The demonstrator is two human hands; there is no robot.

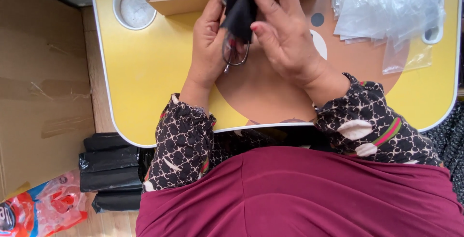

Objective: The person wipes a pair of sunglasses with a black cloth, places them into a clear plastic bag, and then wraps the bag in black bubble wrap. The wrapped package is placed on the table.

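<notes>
Head view, looking straight down over a yellow lap table (145, 72) with a brown round face print.

Left hand (209, 43) and right hand (285, 38) meet at about 12 o'clock from table centre, just below the cardboard box (183, 2). Both are closed on a pair of glasses (235, 51) partly wrapped in a black cloth pouch (240, 9).

- Left: fingers curled around the pouch and frame from the 9 o'clock side, thumb on the frame edge.
- Right: fingers pinching the pouch from the 3 o'clock side, thumb tip pressed against the cloth near its lower end.
- Glasses: long axis runs roughly 12 to 6 o'clock. One thin-rimmed lens sticks out of the pouch at the 6 o'clock end, pointing toward the person's body. The rest is hidden inside the cloth.
- Pouch: same axis, upper end reaching up over the box rim.

Around:
- Box at 12 o'clock holds dark items, too cluttered to tell apart.
- Clear plastic bags (386, 9) piled at 2 o'clock.
- Round cup recess (135, 7) at 10 o'clock.
- Black rolled bags (111, 169) on the floor at 8 o'clock.
</notes>
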